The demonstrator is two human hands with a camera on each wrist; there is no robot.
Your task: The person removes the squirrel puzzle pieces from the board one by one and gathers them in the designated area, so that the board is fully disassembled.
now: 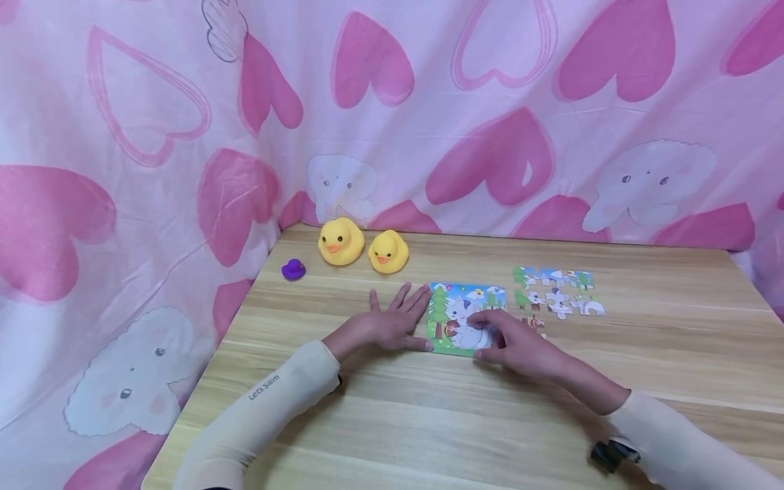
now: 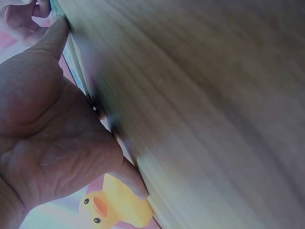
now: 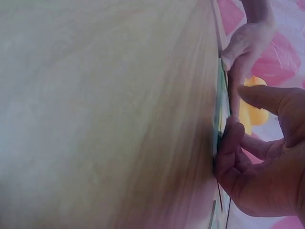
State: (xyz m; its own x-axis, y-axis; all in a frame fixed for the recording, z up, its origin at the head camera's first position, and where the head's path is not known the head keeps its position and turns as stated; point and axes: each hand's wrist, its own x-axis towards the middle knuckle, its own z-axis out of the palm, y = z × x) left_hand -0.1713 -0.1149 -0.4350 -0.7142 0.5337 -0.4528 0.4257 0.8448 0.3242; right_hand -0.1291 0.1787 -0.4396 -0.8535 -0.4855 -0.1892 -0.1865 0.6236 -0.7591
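Observation:
A jigsaw puzzle in a flat tray [image 1: 439, 335] lies on the table, with a white cartoon animal and green trees on it. My left hand [image 1: 395, 328] rests along its left side with fingers spread, the thumb at the lower left corner. In the left wrist view the left palm [image 2: 62, 138] shows low over the wood. My right hand [image 1: 523, 347] reaches over the lower right of the puzzle, index finger over the picture and thumb at the near edge. A gap shows between them, with the puzzle visible in it. The other right fingers [image 3: 228, 157] curl close to the tray.
Several loose puzzle pieces [image 1: 559, 303] lie right of the tray, some partly behind my right hand. A large yellow duck [image 1: 346, 248], a smaller yellow duck [image 1: 392, 254] and a purple duck [image 1: 293, 270] stand at the back left. Behind the table hangs a pink curtain [image 1: 422, 136].

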